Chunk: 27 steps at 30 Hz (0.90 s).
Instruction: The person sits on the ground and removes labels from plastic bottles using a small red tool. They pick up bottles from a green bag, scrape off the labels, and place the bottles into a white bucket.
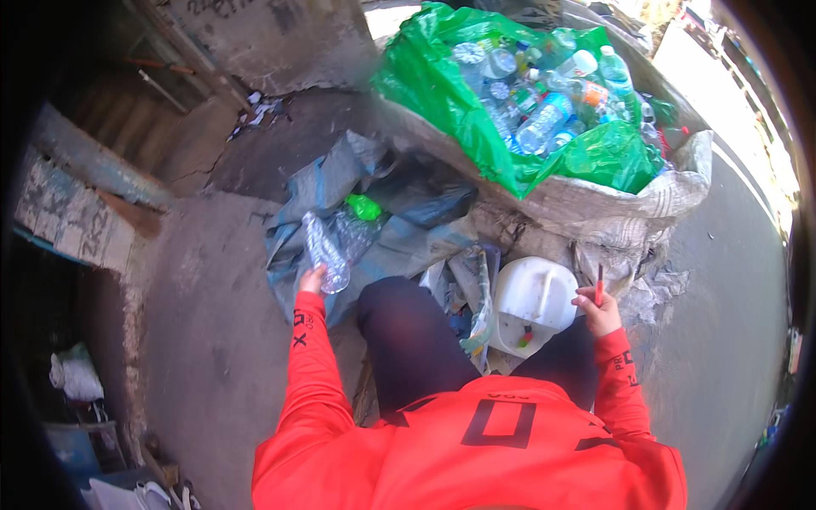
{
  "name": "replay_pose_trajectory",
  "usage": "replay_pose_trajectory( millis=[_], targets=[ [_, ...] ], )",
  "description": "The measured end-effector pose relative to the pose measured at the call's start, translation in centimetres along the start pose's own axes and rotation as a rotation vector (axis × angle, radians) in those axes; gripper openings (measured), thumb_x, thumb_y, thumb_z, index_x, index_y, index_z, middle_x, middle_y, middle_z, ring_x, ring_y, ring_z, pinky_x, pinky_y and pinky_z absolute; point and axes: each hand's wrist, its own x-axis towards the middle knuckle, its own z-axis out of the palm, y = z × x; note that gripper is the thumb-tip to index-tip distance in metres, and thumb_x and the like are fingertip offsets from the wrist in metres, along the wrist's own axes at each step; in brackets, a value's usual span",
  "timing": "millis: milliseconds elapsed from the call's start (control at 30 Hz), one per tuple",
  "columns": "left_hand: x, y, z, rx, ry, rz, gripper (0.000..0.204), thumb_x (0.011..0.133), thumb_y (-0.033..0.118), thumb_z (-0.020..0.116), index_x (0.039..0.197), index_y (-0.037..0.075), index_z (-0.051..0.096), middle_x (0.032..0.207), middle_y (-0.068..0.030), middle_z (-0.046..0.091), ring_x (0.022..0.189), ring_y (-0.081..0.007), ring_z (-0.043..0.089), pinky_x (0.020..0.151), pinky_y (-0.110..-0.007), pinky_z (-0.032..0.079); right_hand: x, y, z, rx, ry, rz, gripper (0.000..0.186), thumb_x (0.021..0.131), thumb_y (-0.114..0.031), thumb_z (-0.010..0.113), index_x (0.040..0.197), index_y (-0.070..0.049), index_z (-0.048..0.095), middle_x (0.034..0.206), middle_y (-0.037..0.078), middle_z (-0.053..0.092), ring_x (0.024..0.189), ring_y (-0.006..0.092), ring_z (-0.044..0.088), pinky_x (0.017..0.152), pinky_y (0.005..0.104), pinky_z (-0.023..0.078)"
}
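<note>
My left hand grips a clear plastic bottle above an open blue-grey sack, which holds clear plastic and a bright green piece. My right hand holds a slim red-handled tool, raised beside a cut white plastic jug with small coloured bits inside. Between my knees and the jug is a tub with plastic scraps in it.
A large woven sack lined with green plastic holds several bottles. A concrete wall, a dim stairway and scattered litter are at back left. A bundle lies at far left.
</note>
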Motion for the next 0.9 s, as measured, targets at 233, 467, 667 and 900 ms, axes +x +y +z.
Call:
replay_pose_trajectory(
  millis=[233,467,667,900],
  targets=[
    [6.7,0.1,3.1,0.391,0.346,-0.159,0.055,0.078,0.038,0.063,0.119,0.005,0.048,0.104,-0.0163,0.059,0.097,-0.0287,0.057,0.084,-0.041,0.044,0.6,-1.8,0.4,-0.185,-0.017,-0.105,0.009,0.078,-0.006,0.061,0.085,-0.002,0.058,0.071,0.001,0.057,0.061,0.0076,0.050,0.060,0.0219,0.041],
    [-3.0,9.0,9.8,1.343,-0.162,0.469,0.080,0.060,0.019,0.074,0.131,0.014,0.038,0.120,-0.0158,0.050,0.114,-0.0306,0.047,0.094,-0.038,0.039,3.2,-11.0,-2.0,0.013,0.020,-0.194,0.012,0.085,-0.009,0.051,0.093,-0.002,0.057,0.075,0.001,0.058,0.055,0.0048,0.047,0.050,0.0190,0.039],
    [-15.5,10.4,9.6,2.132,-0.504,0.386,0.088,0.062,0.019,0.073,0.137,0.023,0.028,0.133,-0.0087,0.039,0.123,-0.0273,0.036,0.096,-0.040,0.037,12.0,-20.3,-1.7,-0.011,0.036,-0.482,0.015,0.087,-0.014,0.052,0.097,-0.003,0.057,0.074,0.000,0.056,0.055,0.0062,0.046,0.051,0.0197,0.037],
    [-17.0,13.2,12.4,1.591,-0.633,0.545,0.078,0.074,0.015,0.060,0.140,0.012,0.018,0.135,-0.0166,0.035,0.123,-0.0283,0.038,0.101,-0.042,0.031,33.1,-20.0,5.0,-0.487,0.413,-0.089,0.072,0.066,-0.040,0.074,0.117,-0.002,0.043,0.097,0.011,0.060,0.080,0.0234,0.059,0.071,0.0340,0.046]
  ],
)
